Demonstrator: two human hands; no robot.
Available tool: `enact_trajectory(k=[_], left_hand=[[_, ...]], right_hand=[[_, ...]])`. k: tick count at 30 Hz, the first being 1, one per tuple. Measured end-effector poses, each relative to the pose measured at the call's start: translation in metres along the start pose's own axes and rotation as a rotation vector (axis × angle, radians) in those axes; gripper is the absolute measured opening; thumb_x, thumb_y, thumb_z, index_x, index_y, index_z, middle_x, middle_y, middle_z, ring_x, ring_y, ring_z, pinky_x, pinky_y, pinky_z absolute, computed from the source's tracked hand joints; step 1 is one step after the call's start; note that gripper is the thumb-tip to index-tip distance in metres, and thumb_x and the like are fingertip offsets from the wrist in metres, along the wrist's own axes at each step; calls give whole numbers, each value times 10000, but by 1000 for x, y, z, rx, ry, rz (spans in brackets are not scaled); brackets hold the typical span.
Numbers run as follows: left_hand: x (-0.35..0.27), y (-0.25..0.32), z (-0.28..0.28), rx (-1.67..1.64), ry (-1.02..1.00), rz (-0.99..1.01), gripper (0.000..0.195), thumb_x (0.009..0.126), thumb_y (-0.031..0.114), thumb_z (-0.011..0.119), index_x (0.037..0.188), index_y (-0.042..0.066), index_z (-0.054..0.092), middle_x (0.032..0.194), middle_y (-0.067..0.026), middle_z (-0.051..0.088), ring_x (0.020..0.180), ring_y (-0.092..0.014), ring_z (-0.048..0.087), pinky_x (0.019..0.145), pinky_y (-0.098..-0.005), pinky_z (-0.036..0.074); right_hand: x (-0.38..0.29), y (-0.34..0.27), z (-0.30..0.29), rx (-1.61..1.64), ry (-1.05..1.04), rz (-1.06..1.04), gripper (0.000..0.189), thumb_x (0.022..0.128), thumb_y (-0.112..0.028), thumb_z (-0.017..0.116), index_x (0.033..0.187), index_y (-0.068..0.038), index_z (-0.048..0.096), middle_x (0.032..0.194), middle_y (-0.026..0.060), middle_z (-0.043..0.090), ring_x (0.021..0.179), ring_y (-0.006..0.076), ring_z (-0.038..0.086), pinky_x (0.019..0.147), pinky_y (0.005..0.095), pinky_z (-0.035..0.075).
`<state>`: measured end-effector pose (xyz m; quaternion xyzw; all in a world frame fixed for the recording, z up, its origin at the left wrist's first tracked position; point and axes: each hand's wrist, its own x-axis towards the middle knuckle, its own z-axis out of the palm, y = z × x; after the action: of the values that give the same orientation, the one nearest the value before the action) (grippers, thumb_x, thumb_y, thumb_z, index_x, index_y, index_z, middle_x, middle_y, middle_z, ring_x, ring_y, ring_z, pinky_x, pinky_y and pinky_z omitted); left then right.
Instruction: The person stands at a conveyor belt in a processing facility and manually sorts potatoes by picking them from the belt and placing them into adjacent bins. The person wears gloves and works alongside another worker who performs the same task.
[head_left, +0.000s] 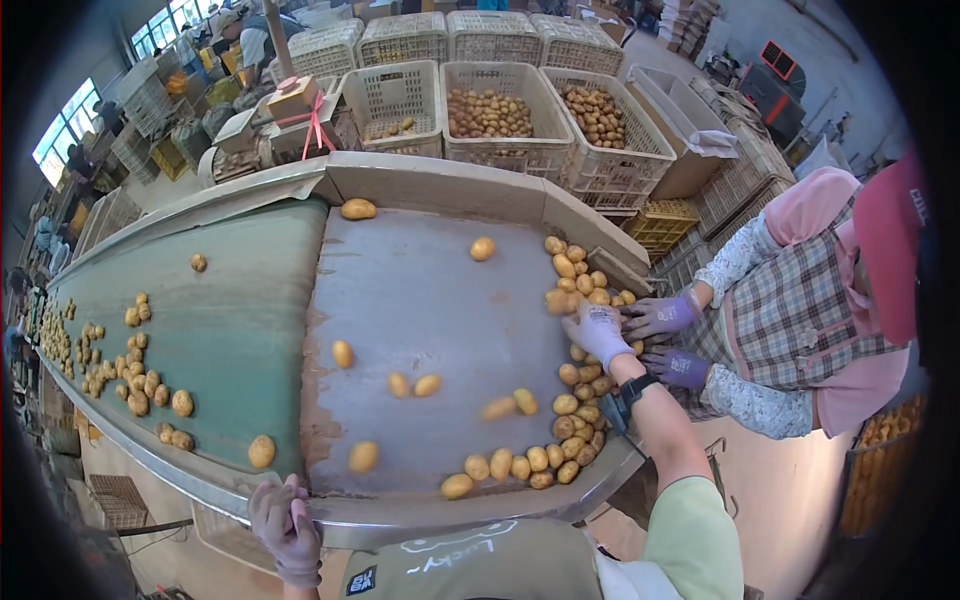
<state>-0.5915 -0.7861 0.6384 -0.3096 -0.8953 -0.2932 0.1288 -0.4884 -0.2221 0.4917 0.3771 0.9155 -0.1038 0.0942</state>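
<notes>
My right hand (598, 330), in a pale purple glove, reaches over the potatoes (568, 404) heaped along the right end of the metal sorting table (420, 300). Its fingers touch potatoes near the outlet, but whether it grips one is hidden. My left hand (283, 525), gloved too, rests at the table's near metal rim, its fingers bent; a grip there cannot be made out. Loose potatoes (427, 385) lie scattered on the grey surface, some blurred. More potatoes (137, 403) sit on the green conveyor belt (240, 300) at the left.
A co-worker (810, 330) in a plaid apron stands at the right, both purple-gloved hands (667, 313) close beside my right hand. Plastic crates (506, 154) holding potatoes line the far side. A motor unit (240, 154) stands behind the belt. Raised metal walls (442, 184) edge the table.
</notes>
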Motion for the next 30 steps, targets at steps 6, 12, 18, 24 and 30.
enact_trajectory(k=[6,12,18,24,30], left_hand=[[0,-7,4,6,42,20,227,894,73,581,1075,-3,695,842,-61,743,909,-313,662,1057,-499,468],[-2,-16,0,-49,24,43,227,862,52,589,1059,-1,689,845,-61,744,891,-305,660,1044,-494,472],[3,-13,-2,-18,45,26,246,894,67,595,1093,-6,720,821,-60,721,907,-305,659,1052,-486,465],[5,-19,-4,-32,54,35,253,847,50,601,1075,-1,699,820,-48,733,851,-282,661,1036,-493,475],[5,-21,-10,-46,56,55,271,907,88,585,1123,-16,712,817,-64,729,885,-304,666,1056,-488,467]], right_hand=[[-15,0,-7,25,-64,-90,510,884,-421,699,1241,-63,631,1058,199,748,1033,395,710,917,510,518],[-8,-13,15,283,30,22,513,891,-339,714,1306,-57,605,1141,225,732,1133,418,679,992,478,522],[35,-32,38,394,501,-230,323,961,-272,625,1158,-19,664,1183,236,692,1118,428,654,957,497,532],[12,-90,-18,-176,141,-290,365,880,-357,725,1128,-92,687,1194,214,671,1128,405,647,943,523,525],[21,-61,-22,117,-50,-38,536,870,-491,752,1242,-116,661,1279,234,626,1247,434,587,993,521,509]])
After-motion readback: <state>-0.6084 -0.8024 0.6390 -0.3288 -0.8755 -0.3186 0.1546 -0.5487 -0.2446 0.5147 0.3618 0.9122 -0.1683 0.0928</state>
